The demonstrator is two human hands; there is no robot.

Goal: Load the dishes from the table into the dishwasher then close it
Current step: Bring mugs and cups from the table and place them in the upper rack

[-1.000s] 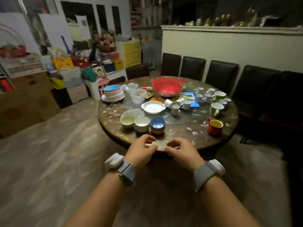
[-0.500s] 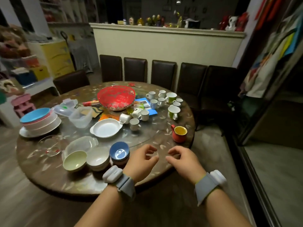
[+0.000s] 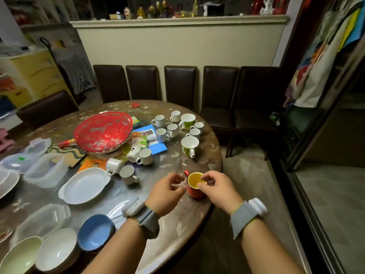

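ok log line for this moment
step: reach first dish | target: red mug, on table | left hand: near handle | right hand: at rim

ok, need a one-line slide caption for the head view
Both hands, left hand and right hand, close around a red mug near the edge of a dish-crowded round table.

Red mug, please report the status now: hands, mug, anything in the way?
Both hands at the red mug: right hand fingers on its rim, left hand beside its handle. Mug upright on the table, near the edge. Nothing blocking.
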